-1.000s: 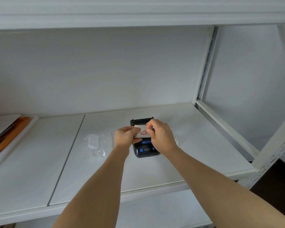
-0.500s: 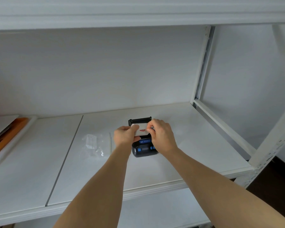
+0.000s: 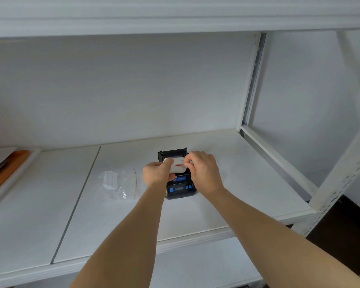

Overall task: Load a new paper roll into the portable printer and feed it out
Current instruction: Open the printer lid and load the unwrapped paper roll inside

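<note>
On a white shelf board [image 3: 227,163], a person's left hand [image 3: 157,173] and right hand [image 3: 204,173] are pinching a small white paper roll with a red mark [image 3: 178,165] from either end, holding it just above a black portable printer with blue buttons [image 3: 180,189], whose rear lid is standing open. A clear plastic bag [image 3: 116,183] is lying to the left.

White shelf board [image 3: 247,163], two panels, dark seam between. On it: black printer [image 3: 180,189] with blue buttons, centre, cover raised; clear plastic bag [image 3: 116,185] just left; orange-edged tray [image 3: 6,173] far left.
</note>
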